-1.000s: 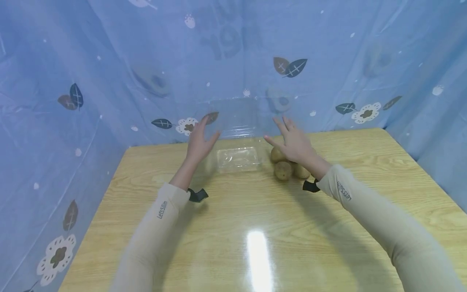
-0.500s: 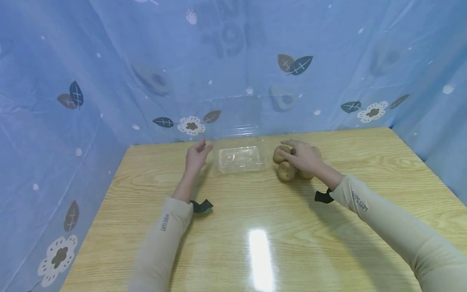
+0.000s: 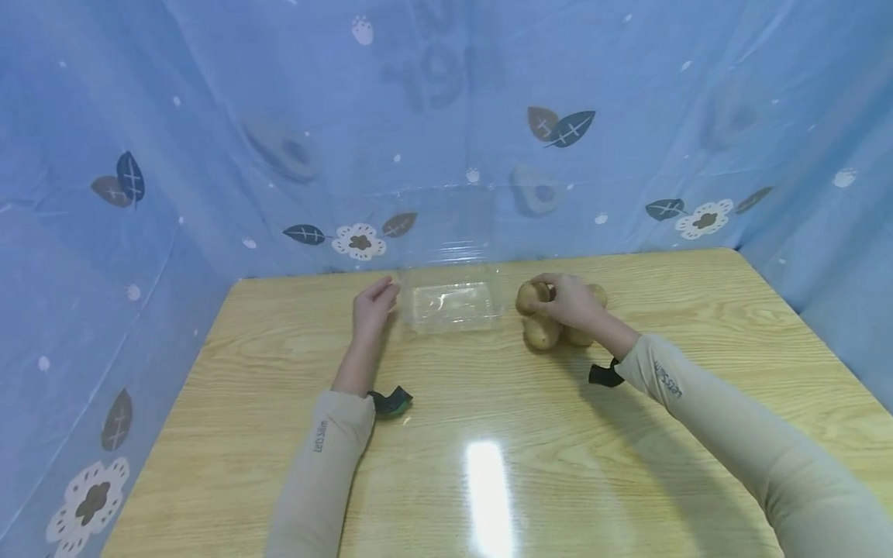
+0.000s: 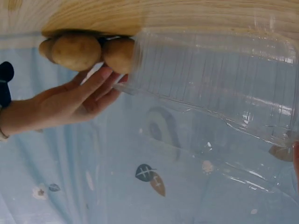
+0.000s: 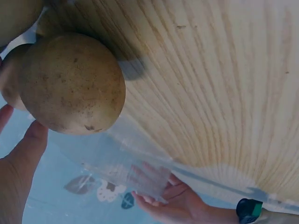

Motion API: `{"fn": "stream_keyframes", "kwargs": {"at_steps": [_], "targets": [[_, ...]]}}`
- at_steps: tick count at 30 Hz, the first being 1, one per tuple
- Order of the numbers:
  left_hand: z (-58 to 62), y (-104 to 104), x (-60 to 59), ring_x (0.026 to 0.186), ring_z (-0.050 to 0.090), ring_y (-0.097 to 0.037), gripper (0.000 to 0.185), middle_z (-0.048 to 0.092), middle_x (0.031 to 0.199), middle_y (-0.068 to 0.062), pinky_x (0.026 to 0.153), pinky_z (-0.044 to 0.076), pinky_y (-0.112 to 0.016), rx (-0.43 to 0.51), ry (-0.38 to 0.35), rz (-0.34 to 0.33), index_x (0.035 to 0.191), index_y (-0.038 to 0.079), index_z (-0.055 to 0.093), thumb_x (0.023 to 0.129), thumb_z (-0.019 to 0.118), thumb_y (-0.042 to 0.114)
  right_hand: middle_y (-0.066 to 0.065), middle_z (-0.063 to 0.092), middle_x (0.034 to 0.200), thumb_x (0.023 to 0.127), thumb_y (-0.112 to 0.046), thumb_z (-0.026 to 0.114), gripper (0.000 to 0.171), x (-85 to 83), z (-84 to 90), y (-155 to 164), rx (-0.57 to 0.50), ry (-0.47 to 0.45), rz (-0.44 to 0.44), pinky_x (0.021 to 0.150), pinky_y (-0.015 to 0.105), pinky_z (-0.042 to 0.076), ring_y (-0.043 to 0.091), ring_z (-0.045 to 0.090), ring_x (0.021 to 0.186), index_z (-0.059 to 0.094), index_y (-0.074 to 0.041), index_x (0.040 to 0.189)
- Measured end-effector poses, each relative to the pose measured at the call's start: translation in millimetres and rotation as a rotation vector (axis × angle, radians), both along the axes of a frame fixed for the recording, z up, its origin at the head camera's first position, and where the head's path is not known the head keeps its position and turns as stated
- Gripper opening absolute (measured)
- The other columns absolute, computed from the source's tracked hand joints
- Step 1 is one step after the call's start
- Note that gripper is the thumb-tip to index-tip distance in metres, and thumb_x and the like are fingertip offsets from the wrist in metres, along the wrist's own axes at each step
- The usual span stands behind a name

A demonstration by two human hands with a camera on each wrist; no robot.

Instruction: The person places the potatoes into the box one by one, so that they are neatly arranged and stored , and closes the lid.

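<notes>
At the middle of the head view, toward the far edge of the light wooden table point(image 3: 488, 434), the clear plastic clamshell container point(image 3: 455, 304) is standing open, its lid leaning back against the blue leaf-and-flower printed curtain point(image 3: 209, 116). My left hand point(image 3: 373, 307) is resting just left of the container, fingers straight and relaxed, fingertips touching or almost touching its left wall; I cannot tell which. Nothing is being held in it. In the left wrist view the container's ribbed wall point(image 4: 210, 79) is filling the upper right of the frame.

Right of centre, my right hand point(image 3: 574, 304) is lying over the cluster of small brown potatoes point(image 3: 540, 332). Its fingers are curling round the upper-left potato point(image 3: 528, 296), gripping it while it is sitting among the others on the table. In the right wrist view that speckled brown potato point(image 5: 70, 84) is filling the upper left of the frame, with my thumb point(image 5: 28, 149) lying just below it.

The potatoes are sitting just beside the container's right wall, apart from it. A black strap point(image 3: 391, 403) is showing at my left wrist.
</notes>
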State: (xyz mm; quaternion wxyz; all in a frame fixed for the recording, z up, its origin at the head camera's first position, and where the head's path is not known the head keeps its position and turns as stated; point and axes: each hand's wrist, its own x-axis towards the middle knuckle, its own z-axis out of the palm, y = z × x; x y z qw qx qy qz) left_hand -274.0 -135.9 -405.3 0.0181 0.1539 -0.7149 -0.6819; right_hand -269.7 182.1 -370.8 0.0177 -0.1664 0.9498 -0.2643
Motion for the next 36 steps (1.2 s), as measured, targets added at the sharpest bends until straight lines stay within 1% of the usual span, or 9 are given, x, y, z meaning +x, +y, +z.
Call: {"fn": "stream_keyframes", "kwargs": {"at_steps": [4,7,12,14,20,25,29,32,36], "targets": [[-3.2,2.1,-2.1,0.114,0.052,-0.027,0.046,0.050,0.133,-0.008,0.092,0.049,-0.034,0.019,-0.018,0.002,0.129,0.010,0.050,0.086,0.060,0.022,0.025,0.057,0.116,0.080,-0.019,0.069,0.051,-5.3,-0.5,-5.8,0.022,-0.008,-0.024,0.090,0.051,0.046,0.038,0.054,0.103,0.051,0.003,0.122],[-5.4,2.4,-2.3,0.113,0.053,-0.027,0.045,0.053,0.130,-0.010,0.091,0.050,-0.034,0.036,-0.023,0.016,0.128,0.010,0.051,0.086,0.060,0.021,0.025,0.055,0.120,0.078,-0.018,0.070,0.054,-8.6,-1.0,-10.5,0.047,-0.010,-0.015,0.096,0.052,0.041,0.040,0.051,0.110,0.050,0.004,0.123],[-7.8,1.6,-1.8,0.115,0.052,-0.024,0.043,0.052,0.131,-0.007,0.089,0.051,-0.031,0.064,-0.058,0.023,0.128,0.013,0.052,0.086,0.060,0.021,0.025,0.057,0.116,0.076,-0.014,0.071,0.052,-12.5,-2.9,-15.8,0.087,0.013,0.004,0.095,0.052,0.042,0.040,0.052,0.107,0.051,0.005,0.121],[-8.1,1.2,-1.2,0.115,0.051,-0.022,0.043,0.050,0.132,-0.005,0.088,0.052,-0.029,0.061,-0.074,0.018,0.128,0.015,0.051,0.087,0.060,0.022,0.025,0.058,0.114,0.076,-0.013,0.070,0.052,-13.3,-3.1,-17.0,0.100,0.018,0.007,0.094,0.052,0.043,0.040,0.053,0.106,0.051,0.006,0.121],[-7.6,0.5,0.9,0.114,0.054,-0.021,0.041,0.051,0.132,-0.005,0.086,0.053,-0.030,0.060,-0.083,0.012,0.128,0.017,0.052,0.087,0.059,0.024,0.027,0.056,0.115,0.078,-0.014,0.069,0.055,-15.7,-3.4,-20.8,0.123,0.000,0.021,0.096,0.053,0.041,0.042,0.052,0.106,0.047,0.007,0.123],[-7.1,1.5,-0.9,0.112,0.055,-0.019,0.042,0.053,0.128,-0.004,0.083,0.054,-0.027,0.065,-0.103,0.023,0.127,0.019,0.053,0.086,0.061,0.026,0.028,0.054,0.115,0.078,-0.013,0.068,0.057,-17.1,-5.5,-23.9,0.109,-0.018,0.020,0.093,0.051,0.044,0.041,0.051,0.105,0.044,0.007,0.126],[-6.5,4.2,-3.0,0.110,0.056,-0.020,0.043,0.056,0.126,-0.004,0.080,0.055,-0.026,0.077,-0.108,0.030,0.126,0.018,0.054,0.084,0.064,0.025,0.029,0.048,0.120,0.080,-0.013,0.067,0.056,-18.9,-7.9,-24.7,0.111,-0.038,-0.004,0.087,0.053,0.046,0.042,0.050,0.106,0.042,0.003,0.127],[-6.6,6.2,-4.3,0.105,0.058,-0.019,0.041,0.060,0.120,-0.006,0.069,0.056,-0.022,0.074,-0.108,0.049,0.123,0.018,0.057,0.083,0.064,0.024,0.030,0.043,0.122,0.080,-0.016,0.067,0.056,-21.3,-8.2,-24.3,0.103,-0.044,-0.020,0.082,0.054,0.049,0.042,0.051,0.102,0.042,0.001,0.127],[-7.2,8.3,-5.2,0.101,0.060,-0.017,0.037,0.062,0.115,-0.007,0.059,0.055,-0.019,0.067,-0.107,0.068,0.119,0.018,0.061,0.082,0.065,0.024,0.031,0.042,0.119,0.078,-0.018,0.068,0.057,-25.2,-2.7,-23.3,0.063,0.005,-0.030,0.078,0.051,0.051,0.042,0.054,0.094,0.043,0.002,0.125]]}}
